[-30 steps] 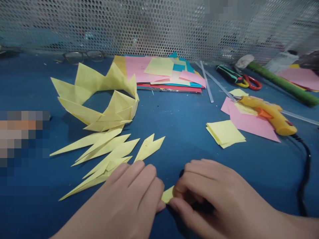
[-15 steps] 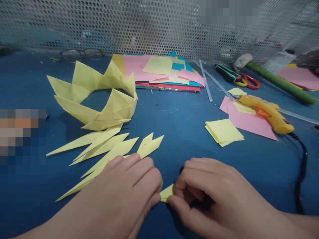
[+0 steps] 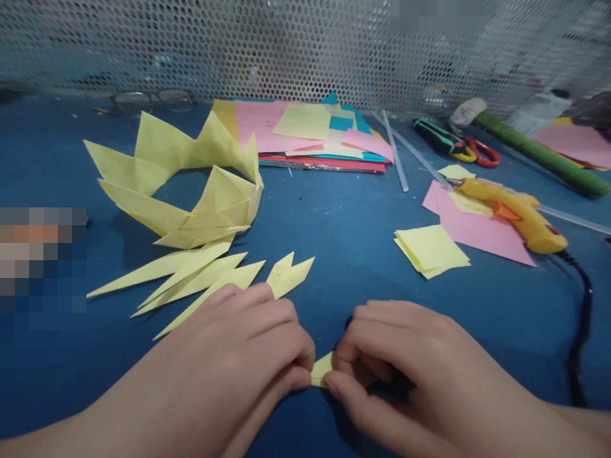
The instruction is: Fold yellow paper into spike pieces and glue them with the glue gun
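Between my hands, low on the blue table, a small folded piece of yellow paper (image 3: 323,369) shows. My left hand (image 3: 258,343) pinches its left end, with the fingers curled and the knuckles up. The thumb and forefinger of my right hand (image 3: 396,362) are closed on the paper's other side. Most of the paper is hidden under the fingers. Just beyond my left hand lie several pointed folded yellow paper pieces (image 3: 200,283), partly covered by it. A notched yellow paper piece (image 3: 289,277) rests beside them. Behind these stands a ring of folded yellow paper points (image 3: 167,152).
A small stack of yellow paper squares (image 3: 432,251) lies beyond my right hand. A yellow glue gun (image 3: 513,207) rests on pink paper (image 3: 477,232), its black cord trailing forward. Coloured sheets (image 3: 267,127), glue sticks (image 3: 396,152), red-handled scissors (image 3: 484,152) and eyeglasses (image 3: 153,100) lie along the back.
My left hand has shifted slightly right and covers more of the nearest pointed pieces. My right hand stays almost still. Both keep their pinch on the folded paper.
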{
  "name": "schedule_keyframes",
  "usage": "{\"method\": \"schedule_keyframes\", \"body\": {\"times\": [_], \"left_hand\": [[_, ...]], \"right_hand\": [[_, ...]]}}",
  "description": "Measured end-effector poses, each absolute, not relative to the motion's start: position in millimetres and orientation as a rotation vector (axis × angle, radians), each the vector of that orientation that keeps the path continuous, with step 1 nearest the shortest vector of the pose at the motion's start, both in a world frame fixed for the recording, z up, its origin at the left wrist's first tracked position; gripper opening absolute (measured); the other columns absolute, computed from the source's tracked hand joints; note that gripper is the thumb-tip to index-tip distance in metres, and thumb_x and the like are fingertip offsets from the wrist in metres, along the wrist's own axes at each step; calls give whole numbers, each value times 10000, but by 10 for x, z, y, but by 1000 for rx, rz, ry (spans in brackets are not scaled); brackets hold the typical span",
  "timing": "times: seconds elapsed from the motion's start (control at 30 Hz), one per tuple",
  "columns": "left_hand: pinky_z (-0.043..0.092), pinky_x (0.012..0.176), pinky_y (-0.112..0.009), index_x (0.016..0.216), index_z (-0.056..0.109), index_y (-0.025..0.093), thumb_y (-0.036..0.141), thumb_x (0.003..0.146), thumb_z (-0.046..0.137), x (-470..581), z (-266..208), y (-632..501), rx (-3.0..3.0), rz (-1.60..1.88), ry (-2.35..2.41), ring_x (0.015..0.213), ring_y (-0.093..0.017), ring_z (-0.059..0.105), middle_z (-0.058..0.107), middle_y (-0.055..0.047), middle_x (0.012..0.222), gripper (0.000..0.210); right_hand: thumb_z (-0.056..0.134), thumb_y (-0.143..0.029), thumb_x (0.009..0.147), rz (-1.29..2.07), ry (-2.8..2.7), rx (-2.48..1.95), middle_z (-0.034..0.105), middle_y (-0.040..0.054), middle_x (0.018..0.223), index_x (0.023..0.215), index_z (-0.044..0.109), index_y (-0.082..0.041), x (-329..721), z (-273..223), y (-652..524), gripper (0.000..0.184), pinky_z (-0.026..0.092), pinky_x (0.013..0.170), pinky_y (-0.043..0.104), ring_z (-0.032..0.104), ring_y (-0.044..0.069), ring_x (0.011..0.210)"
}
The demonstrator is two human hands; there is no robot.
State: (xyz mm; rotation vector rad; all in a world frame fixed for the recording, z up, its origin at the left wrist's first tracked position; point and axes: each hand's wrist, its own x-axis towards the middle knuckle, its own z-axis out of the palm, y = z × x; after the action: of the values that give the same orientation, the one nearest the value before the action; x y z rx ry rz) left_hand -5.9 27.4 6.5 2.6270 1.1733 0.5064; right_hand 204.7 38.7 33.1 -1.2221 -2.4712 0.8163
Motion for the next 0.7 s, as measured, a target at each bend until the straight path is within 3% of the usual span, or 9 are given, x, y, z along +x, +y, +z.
{"method": "schedule_keyframes", "body": {"times": [0.2, 0.43, 0.53, 0.7], "left_hand": [[439, 757, -286, 851, 617, 248, 425, 885, 465, -66, 123, 309, 2614, 489, 1170, 807, -163, 507, 560, -6, 785, 235], [377, 682, -249, 843, 566, 291, 189, 916, 382, -25, 203, 359, 2550, 388, 1048, 756, -116, 468, 542, 52, 820, 223], [408, 670, -253, 872, 580, 268, 259, 916, 394, -11, 172, 316, 2540, 416, 1117, 767, -133, 495, 556, 20, 811, 191], [473, 753, -292, 885, 616, 262, 399, 865, 489, -30, 78, 196, 2636, 516, 1186, 797, -161, 544, 592, 0, 796, 188]], "right_hand": [[630, -129, 749, 844, -2477, -1226, 535, -64, 619, 693, 526, -205, 2057, 328, 388, 141, 327, 494, 199, 461, 83, 552], [596, -30, 757, 965, -2471, -1261, 454, -111, 630, 802, 398, -236, 2130, 359, 411, 289, 318, 480, 178, 399, 65, 531], [586, -20, 773, 1026, -2451, -1260, 491, -101, 655, 847, 459, -241, 2132, 358, 418, 266, 346, 490, 166, 433, 65, 550], [597, -75, 823, 1070, -2423, -1156, 593, -26, 885, 1068, 602, -266, 2148, 356, 437, 310, 439, 576, 151, 552, 77, 700]]}}
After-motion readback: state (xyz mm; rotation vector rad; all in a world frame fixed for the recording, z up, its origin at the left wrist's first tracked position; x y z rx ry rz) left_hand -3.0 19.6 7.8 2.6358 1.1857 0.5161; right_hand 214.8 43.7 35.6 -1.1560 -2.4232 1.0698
